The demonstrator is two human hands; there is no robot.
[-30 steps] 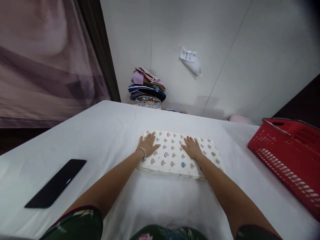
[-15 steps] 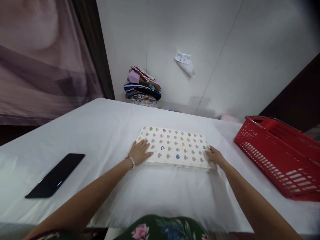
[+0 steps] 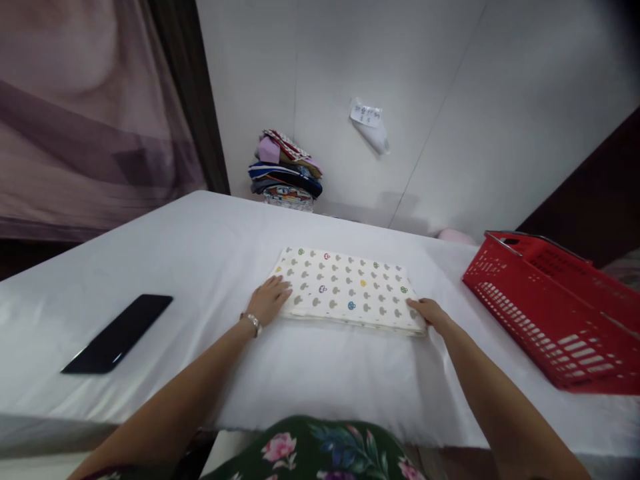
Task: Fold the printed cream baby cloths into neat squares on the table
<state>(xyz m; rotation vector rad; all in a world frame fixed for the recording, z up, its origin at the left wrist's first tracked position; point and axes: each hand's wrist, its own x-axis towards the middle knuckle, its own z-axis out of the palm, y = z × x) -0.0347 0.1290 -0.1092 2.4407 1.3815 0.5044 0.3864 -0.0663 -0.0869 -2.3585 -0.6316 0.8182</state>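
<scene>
Head view: folded white cloth, mushroom print [image 3: 345,287], flat mid-counter in front of the person, between both hands. Long axis runs left-right, right end slightly nearer the body; printed caps point away toward the wall [image 3: 425,53], stems toward the body. Left hand [image 3: 267,301] lies on the near-left corner, fingers loosely together, not gripping. Right hand [image 3: 434,317] is at the right edge near the near-right corner; can't tell if its fingers pinch the layers or just touch. My read, edges being squared: light, even pressure from both sides, layers lined up, no bunching, near edge kept straight. Black phone-like slab [image 3: 120,333] on the white-covered counter [image 3: 200,253], well left; red basket [image 3: 545,307] right, apart from cloth; clothes stack [image 3: 286,170] beyond the far edge.
</scene>
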